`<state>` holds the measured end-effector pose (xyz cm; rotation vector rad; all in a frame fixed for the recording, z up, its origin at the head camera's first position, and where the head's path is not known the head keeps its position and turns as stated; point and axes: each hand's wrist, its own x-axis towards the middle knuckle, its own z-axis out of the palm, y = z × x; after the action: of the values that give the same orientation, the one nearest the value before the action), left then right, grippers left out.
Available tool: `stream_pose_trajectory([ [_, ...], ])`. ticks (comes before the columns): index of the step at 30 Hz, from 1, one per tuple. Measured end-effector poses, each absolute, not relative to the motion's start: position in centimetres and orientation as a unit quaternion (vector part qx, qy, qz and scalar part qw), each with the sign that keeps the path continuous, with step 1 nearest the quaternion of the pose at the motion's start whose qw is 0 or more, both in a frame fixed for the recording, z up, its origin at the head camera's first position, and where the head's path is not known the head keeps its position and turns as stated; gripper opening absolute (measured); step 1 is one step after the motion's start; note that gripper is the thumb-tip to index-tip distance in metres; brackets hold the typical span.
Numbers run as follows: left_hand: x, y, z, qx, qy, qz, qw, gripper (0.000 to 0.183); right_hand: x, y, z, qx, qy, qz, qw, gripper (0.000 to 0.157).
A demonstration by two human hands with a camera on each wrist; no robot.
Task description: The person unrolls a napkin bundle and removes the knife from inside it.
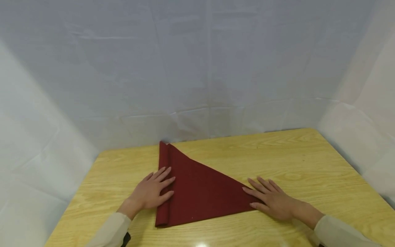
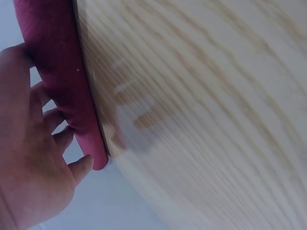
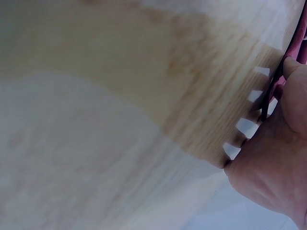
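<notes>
A dark red cloth (image 1: 203,192) lies folded into a triangle, its left side turned over into a flat roll. Over that roll my left hand (image 1: 151,190) rests with its fingers spread. The left wrist view shows the left hand (image 2: 29,143) with its fingertips against the rolled cloth (image 2: 57,62). At the cloth's pointed right corner, my right hand (image 1: 273,200) lies palm down, fingers extended, some of them on the cloth. In the right wrist view only a strip of cloth (image 3: 298,40) shows beyond the right hand (image 3: 280,148).
The cloth lies on a wood-grain table (image 1: 277,154). White sheeting (image 1: 191,68) hangs behind the table and along both sides. The top of the roll comes close to the table's back edge.
</notes>
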<state>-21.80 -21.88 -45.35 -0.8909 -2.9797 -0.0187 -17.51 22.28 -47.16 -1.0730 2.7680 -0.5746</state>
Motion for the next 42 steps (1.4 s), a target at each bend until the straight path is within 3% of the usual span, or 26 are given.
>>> stream_pose_trajectory([
  [17, -20.6, -24.8, -44.7, -0.265, -0.962, -0.039, 0.053, 0.048, -17.6, 22.4, -47.4, -0.356, 0.913, -0.191, 0.052, 0.050],
  [24, -19.7, -26.5, -44.8, -0.243, -0.968, -0.048, 0.030, 0.066, -17.6, 22.4, -47.4, -0.354, 0.914, -0.191, 0.058, 0.050],
  [30, -19.1, -27.4, -45.0, -0.230, -0.972, -0.054, 0.014, 0.066, -17.7, 22.5, -47.5, -0.354, 0.915, -0.187, 0.054, 0.050],
  [42, -19.5, -26.4, -44.8, -0.258, -0.964, -0.031, 0.058, 0.060, -17.6, 22.5, -47.5, -0.353, 0.914, -0.192, 0.056, 0.050],
])
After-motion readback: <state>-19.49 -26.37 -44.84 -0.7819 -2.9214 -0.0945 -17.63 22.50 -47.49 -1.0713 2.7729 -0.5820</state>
